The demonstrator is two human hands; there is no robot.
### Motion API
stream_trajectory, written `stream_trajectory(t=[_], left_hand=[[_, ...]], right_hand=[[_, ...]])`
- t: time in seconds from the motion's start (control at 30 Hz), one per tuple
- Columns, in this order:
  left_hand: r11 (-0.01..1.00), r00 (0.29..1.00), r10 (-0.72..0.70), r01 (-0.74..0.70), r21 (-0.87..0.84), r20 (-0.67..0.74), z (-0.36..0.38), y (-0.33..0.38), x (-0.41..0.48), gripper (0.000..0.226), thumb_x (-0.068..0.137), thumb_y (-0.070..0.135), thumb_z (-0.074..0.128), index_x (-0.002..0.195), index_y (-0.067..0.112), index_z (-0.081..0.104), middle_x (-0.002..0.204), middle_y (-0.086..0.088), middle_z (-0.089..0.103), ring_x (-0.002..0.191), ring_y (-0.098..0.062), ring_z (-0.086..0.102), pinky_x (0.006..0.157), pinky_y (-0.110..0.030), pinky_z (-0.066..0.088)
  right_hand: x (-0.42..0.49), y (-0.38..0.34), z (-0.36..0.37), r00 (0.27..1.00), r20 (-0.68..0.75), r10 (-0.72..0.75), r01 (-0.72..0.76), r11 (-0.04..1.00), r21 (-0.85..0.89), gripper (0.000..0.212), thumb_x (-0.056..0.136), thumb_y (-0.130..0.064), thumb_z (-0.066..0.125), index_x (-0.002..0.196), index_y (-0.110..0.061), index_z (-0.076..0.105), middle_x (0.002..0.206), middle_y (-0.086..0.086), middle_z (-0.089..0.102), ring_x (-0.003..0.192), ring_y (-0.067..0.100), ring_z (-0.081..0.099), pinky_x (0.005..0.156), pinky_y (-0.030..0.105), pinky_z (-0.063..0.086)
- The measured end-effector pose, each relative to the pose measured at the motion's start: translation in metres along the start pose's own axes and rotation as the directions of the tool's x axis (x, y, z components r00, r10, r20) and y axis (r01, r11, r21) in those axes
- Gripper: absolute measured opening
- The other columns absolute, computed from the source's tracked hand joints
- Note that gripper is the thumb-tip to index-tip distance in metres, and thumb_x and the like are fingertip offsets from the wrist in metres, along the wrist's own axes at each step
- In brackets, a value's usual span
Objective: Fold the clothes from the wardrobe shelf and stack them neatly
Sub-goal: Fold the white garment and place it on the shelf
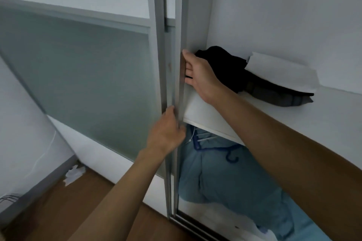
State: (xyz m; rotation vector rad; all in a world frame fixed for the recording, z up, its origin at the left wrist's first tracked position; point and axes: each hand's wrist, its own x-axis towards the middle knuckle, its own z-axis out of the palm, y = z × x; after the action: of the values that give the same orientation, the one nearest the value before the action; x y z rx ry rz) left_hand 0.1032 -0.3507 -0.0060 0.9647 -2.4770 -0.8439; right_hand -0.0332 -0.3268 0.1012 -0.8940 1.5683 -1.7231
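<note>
A loose pile of clothes lies on the white wardrobe shelf (333,123): a black garment (225,62), a white folded piece (280,70) behind it and a grey piece (282,98) underneath. My right hand (199,76) grips the metal edge of the sliding door frame (180,45), just left of the black garment, fingers curled round the frame. Lower down, my left hand (168,133) holds the same frame edge, fingers wrapped over it.
The sliding door has a frosted green glass panel (88,76). Under the shelf hang light blue garments (225,178) on blue hangers (231,154). A wooden floor (68,211) with a crumpled white paper (74,174) lies at lower left.
</note>
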Motion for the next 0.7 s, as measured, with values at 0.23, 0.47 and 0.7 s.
stream_trajectory(t=[0.23,0.47,0.7], left_hand=[[0.996,0.999,-0.03,0.029,0.078,0.018,0.003,0.013,0.006,0.033,0.091,0.024,0.057,0.117,0.008,0.046,0.111,-0.01,0.057,0.095,-0.032,0.059,0.078,-0.037,0.046],[0.966,0.99,0.099,-0.119,0.231,0.096,0.019,0.048,-0.007,0.022,0.088,0.024,0.057,0.104,0.015,0.045,0.088,-0.001,0.057,0.079,-0.025,0.057,0.072,-0.038,0.051],[0.889,0.926,0.319,-0.367,0.274,0.203,0.066,0.109,-0.034,0.018,0.089,0.029,0.052,0.099,0.016,0.046,0.083,-0.003,0.059,0.072,-0.025,0.058,0.064,-0.036,0.049]], right_hand=[[-0.013,0.01,0.011,0.997,-0.076,-0.026,0.031,0.998,0.055,0.034,0.101,-0.045,0.045,0.112,-0.023,0.068,0.121,0.005,0.071,0.115,0.02,0.065,0.112,0.043,0.041],[-0.046,0.01,-0.04,0.99,-0.122,-0.069,0.072,0.997,0.02,0.043,0.103,-0.049,0.038,0.098,-0.021,0.071,0.096,0.001,0.077,0.098,0.017,0.072,0.099,0.036,0.052],[-0.11,0.019,-0.119,0.962,-0.246,-0.116,0.119,0.993,-0.003,0.055,0.103,-0.048,0.035,0.079,-0.026,0.08,0.09,0.003,0.076,0.097,0.026,0.069,0.103,0.048,0.049]])
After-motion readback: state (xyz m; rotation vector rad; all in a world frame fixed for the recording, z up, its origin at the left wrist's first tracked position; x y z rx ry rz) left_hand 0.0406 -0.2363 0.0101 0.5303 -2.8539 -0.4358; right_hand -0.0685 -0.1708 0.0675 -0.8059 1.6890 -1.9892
